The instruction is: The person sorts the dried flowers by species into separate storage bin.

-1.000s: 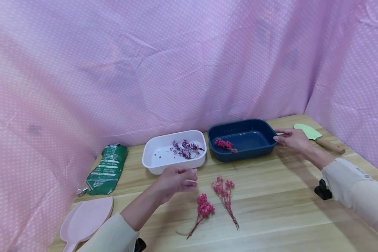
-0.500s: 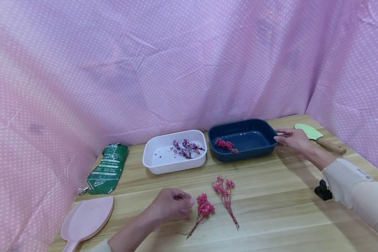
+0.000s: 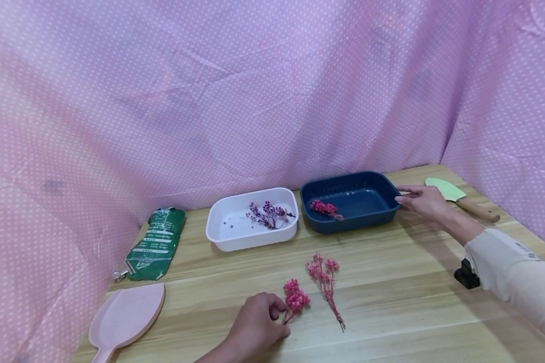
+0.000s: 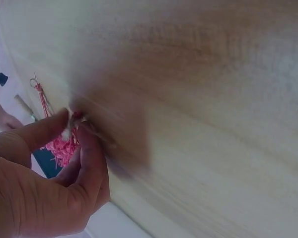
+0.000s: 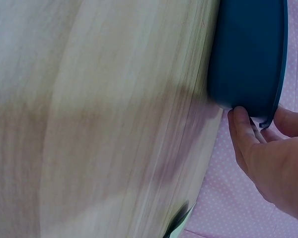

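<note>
My left hand (image 3: 260, 322) pinches the stem of a pink dried flower sprig (image 3: 296, 298) low over the wooden table; the left wrist view shows thumb and forefinger closed round the stem (image 4: 75, 119). Just right of it lies a second, looser pink sprig (image 3: 323, 277). At the back right, my right hand (image 3: 421, 201) holds the right end of a dark blue tub (image 3: 372, 220). In the right wrist view its thumb (image 5: 288, 121) is at the rim, with fingers against the end wall. A pink flower bunch (image 3: 323, 207) lies inside this tub.
Left of the blue tub stands a white tub (image 3: 250, 243) with a purple dried sprig (image 3: 269, 214). A green packet (image 3: 158, 244) and a pink paddle-shaped board (image 3: 124, 315) lie at the left. At the right is a green-bladed spatula (image 3: 477, 208). A pink dotted curtain (image 3: 263, 101) hangs behind.
My left hand has come down from in front of the white tub to the nearer pink sprig and taken its stem. The right hand has stayed at the blue tub.
</note>
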The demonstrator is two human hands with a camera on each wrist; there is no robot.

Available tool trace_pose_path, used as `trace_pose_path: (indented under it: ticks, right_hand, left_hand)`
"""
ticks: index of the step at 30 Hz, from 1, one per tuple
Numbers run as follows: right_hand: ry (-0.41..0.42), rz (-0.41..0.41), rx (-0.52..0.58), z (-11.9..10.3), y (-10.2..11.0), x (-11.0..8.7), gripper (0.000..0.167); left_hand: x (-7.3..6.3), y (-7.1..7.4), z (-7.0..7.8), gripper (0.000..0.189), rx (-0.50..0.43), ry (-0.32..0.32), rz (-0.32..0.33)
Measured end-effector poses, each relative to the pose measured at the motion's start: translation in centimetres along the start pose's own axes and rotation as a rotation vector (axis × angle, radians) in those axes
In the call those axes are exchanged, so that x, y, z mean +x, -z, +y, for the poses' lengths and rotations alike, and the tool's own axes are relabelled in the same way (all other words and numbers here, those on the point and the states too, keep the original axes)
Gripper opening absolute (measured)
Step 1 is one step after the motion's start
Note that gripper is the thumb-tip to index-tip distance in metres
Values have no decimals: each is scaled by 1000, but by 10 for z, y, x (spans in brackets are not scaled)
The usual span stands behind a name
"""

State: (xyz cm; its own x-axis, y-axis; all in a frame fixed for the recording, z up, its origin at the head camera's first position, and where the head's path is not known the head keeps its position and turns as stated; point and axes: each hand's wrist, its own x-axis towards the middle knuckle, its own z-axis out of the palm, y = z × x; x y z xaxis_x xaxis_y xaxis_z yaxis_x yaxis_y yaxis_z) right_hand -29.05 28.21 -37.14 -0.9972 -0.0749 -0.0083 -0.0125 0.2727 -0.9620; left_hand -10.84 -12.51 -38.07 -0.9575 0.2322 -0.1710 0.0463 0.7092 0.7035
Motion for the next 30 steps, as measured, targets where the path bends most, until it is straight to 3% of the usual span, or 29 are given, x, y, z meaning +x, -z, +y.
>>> trace_pose_path:
  ticks: [6,16,24,30]
  right_hand:
    - [14,1,8,-1,0,-1,51]
    - [13,-8,48,-1,0,-1,53]
    - [14,-16,58,3,2,1,56]
    - [34,1,147,46,17,28,50]
  left_hand:
    - [1,0,-1,24,-7,-35,-7]
    - [1,3,-8,25,-120,-63,-31]
    - [10,8,2,25,-308,37,-70]
    - [26,22,23,30,-510,119,-82]
